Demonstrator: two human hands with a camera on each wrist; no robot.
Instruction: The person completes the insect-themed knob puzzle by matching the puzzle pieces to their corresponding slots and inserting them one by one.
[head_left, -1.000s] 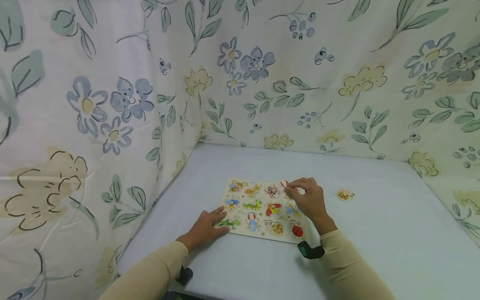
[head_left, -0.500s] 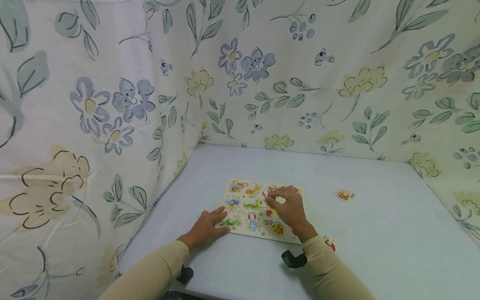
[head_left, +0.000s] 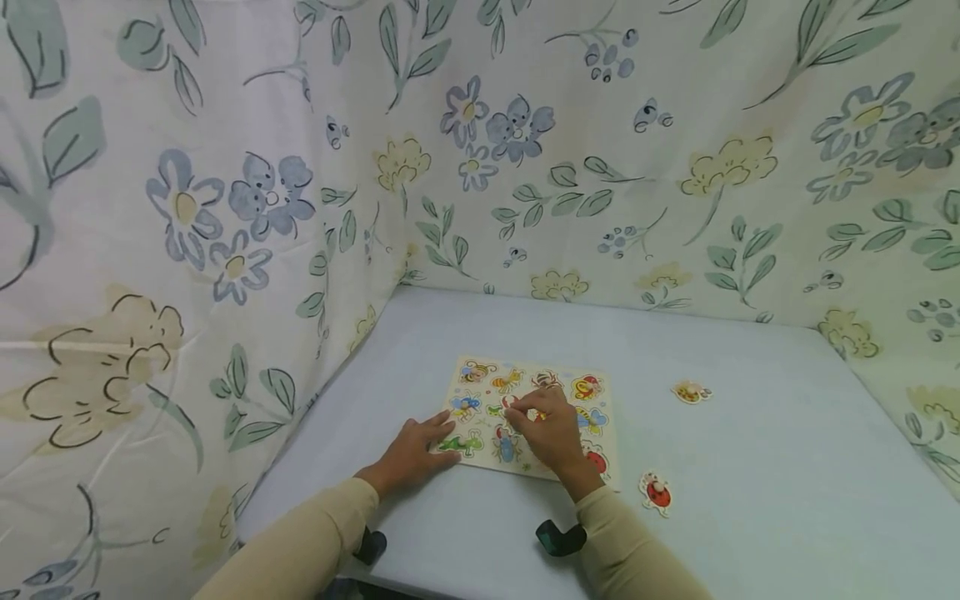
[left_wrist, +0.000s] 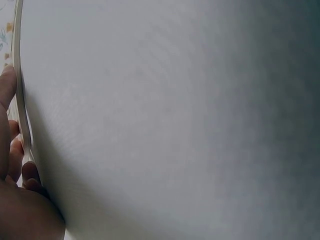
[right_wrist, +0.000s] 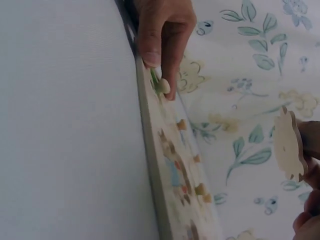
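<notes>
A wooden peg puzzle board with insect pictures lies on the table. My left hand rests at its near left corner, fingers along the left edge and thumb at the near edge, beside a green insect piece. Over the middle of the board, my right hand pinches a puzzle piece with red and white showing. In the right wrist view this piece turns its bare wooden underside to the camera, raised above the board. Just below it in the head view is the blue stag beetle picture.
Two loose pieces lie on the table right of the board: a ladybug piece nearby and a spotted insect piece farther back. A floral curtain hangs behind and at both sides. The table's near edge shows at the bottom.
My right hand has moved left and nearer across the board, carrying the pinched piece from the far right corner to the middle. The ladybug piece has come out from behind my forearm. My left hand stays put.
</notes>
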